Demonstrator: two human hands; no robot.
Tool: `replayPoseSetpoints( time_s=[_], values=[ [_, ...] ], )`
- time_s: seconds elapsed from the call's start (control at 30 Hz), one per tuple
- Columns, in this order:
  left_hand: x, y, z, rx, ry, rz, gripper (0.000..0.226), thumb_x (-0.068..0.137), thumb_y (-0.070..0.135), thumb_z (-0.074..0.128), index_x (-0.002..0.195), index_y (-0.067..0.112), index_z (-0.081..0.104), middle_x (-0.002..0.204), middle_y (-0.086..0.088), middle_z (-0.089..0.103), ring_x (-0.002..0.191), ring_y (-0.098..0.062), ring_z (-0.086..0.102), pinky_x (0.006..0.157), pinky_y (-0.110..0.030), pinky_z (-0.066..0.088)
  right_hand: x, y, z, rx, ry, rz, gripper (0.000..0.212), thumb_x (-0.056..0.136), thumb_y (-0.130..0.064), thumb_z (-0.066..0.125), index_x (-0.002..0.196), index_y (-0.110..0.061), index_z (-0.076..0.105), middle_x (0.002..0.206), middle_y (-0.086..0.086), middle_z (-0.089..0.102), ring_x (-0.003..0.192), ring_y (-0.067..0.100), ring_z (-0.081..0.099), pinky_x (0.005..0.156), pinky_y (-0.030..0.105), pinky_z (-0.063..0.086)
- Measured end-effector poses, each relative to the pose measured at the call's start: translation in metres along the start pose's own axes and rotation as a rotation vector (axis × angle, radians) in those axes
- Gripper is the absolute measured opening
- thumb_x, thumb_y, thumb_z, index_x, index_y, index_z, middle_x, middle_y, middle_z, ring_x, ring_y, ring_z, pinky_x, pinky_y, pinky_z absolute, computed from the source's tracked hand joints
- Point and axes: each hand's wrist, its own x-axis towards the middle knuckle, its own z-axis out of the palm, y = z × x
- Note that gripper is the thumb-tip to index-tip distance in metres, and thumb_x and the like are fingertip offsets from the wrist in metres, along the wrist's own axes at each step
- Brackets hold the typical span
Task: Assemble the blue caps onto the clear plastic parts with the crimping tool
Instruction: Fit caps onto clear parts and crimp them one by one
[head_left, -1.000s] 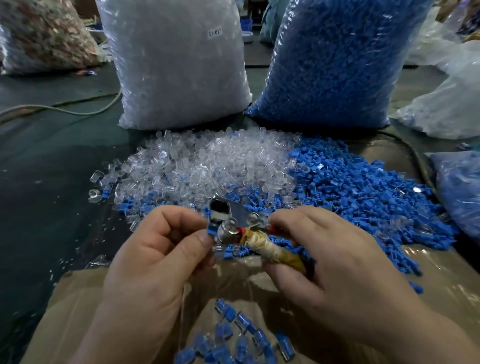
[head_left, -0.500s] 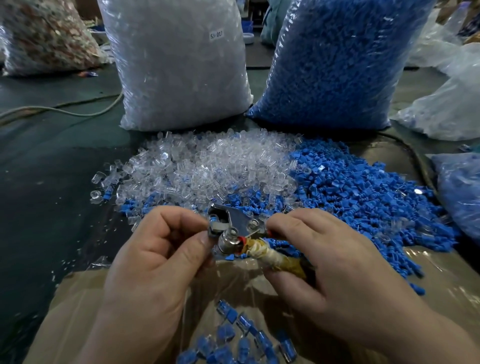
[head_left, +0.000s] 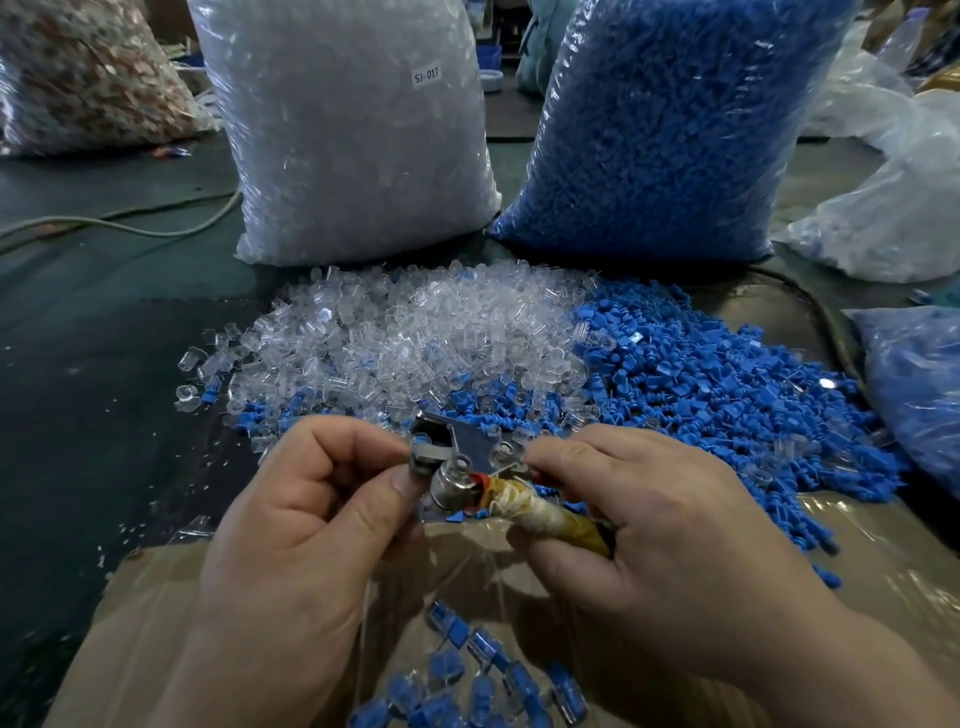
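Crimping tool (head_left: 464, 470), half-hidden — right hand (head_left: 675, 525) grip

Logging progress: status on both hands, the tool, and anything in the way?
Right hand grips tool handle. Left hand pinches tool head; part hidden. Clear parts, blue caps piled beyond; nothing blocking.

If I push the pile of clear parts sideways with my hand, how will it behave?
The pile of clear parts would probably scatter rather than slide together, since the pieces lie loose. They look small, hollow and rounded, so likely light and apt to roll.
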Motion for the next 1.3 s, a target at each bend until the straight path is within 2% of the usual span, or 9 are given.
replayPoseSetpoints(
  time_s=[0.2,0.3,0.57,0.7,0.83,0.93,1.03,1.13,1.3],
  values=[
    [0.002,0.002,-0.003,0.116,0.075,-0.086,0.036,0.054,0.051,0.078,0.082,0.030,0.071,0.071,-0.010,0.071,0.055,-0.013,0.063,0.048,-0.021,0.051,-0.002,0.008,0.002,-0.157,0.037,0.090,0.055,0.079,-0.066,0.044,0.118,-0.030,0.060,0.098,-0.017,0.062,0.088,0.006,0.056,0.076,0.024,0.040],
    [0.003,0.001,-0.003,0.159,0.021,-0.196,0.020,0.060,0.035,0.075,0.079,0.030,0.071,0.069,-0.011,0.071,0.053,-0.016,0.062,0.051,-0.028,0.051,0.007,0.012,0.003,-0.289,-0.048,0.218,0.067,0.076,-0.074,0.034,0.121,-0.031,0.060,0.100,-0.014,0.063,0.092,0.012,0.056,0.080,0.033,0.045],
    [-0.006,0.000,0.007,0.359,-0.045,-0.194,0.015,0.078,0.027,0.068,0.082,0.041,0.069,0.062,0.000,0.071,0.046,-0.006,0.061,0.046,-0.013,0.048,0.015,0.013,0.002,-0.299,-0.197,0.289,0.068,0.076,-0.077,0.028,0.130,-0.039,0.046,0.121,-0.013,0.051,0.114,0.015,0.039,0.102,0.038,0.025],
    [-0.012,0.002,0.013,0.454,-0.070,-0.091,0.012,0.076,0.034,0.068,0.085,0.043,0.068,0.061,0.007,0.069,0.049,-0.004,0.060,0.046,-0.013,0.046,0.006,-0.013,0.007,-0.168,0.055,0.041,0.039,0.087,-0.060,0.042,0.099,-0.029,0.062,0.095,-0.009,0.064,0.089,0.016,0.060,0.082,0.040,0.049],
    [-0.018,0.002,0.013,0.540,-0.106,0.065,0.012,0.084,0.051,0.063,0.091,0.043,0.067,0.067,0.012,0.070,0.056,-0.008,0.065,0.050,-0.023,0.052,0.004,-0.016,0.015,-0.082,0.049,-0.099,0.028,0.097,-0.038,0.046,0.089,-0.020,0.064,0.082,-0.004,0.062,0.076,0.021,0.059,0.073,0.042,0.044],
    [-0.018,0.006,0.011,0.576,-0.103,0.131,0.020,0.081,0.056,0.053,0.093,0.046,0.066,0.076,0.020,0.071,0.065,-0.002,0.068,0.053,-0.011,0.050,0.003,-0.015,0.015,-0.056,0.042,-0.067,0.024,0.097,-0.033,0.046,0.091,-0.019,0.065,0.083,-0.004,0.062,0.078,0.019,0.060,0.075,0.040,0.044],
    [-0.018,0.003,0.011,0.534,-0.076,0.097,0.011,0.093,0.057,0.057,0.094,0.050,0.064,0.077,0.023,0.071,0.069,0.002,0.068,0.057,-0.008,0.050,0.002,-0.016,0.018,-0.037,0.079,-0.082,0.017,0.096,-0.027,0.051,0.090,-0.019,0.064,0.082,-0.004,0.061,0.076,0.018,0.057,0.073,0.039,0.044],
    [-0.014,0.006,0.011,0.482,-0.105,0.026,0.029,0.082,0.067,0.051,0.092,0.045,0.067,0.073,0.012,0.071,0.066,-0.007,0.067,0.054,-0.021,0.054,0.002,-0.017,0.017,-0.003,0.132,-0.083,0.026,0.101,-0.029,0.043,0.086,-0.018,0.061,0.079,-0.004,0.057,0.072,0.017,0.050,0.070,0.036,0.039],
    [-0.009,0.004,0.003,0.319,-0.252,-0.077,0.043,0.084,0.068,0.056,0.082,0.027,0.068,0.056,0.004,0.059,0.050,-0.007,0.053,0.046,-0.020,0.045,0.001,-0.025,0.013,0.025,0.106,-0.148,0.029,0.099,-0.029,0.040,0.080,-0.016,0.057,0.075,-0.003,0.051,0.068,0.017,0.046,0.066,0.037,0.041]
  ],
)
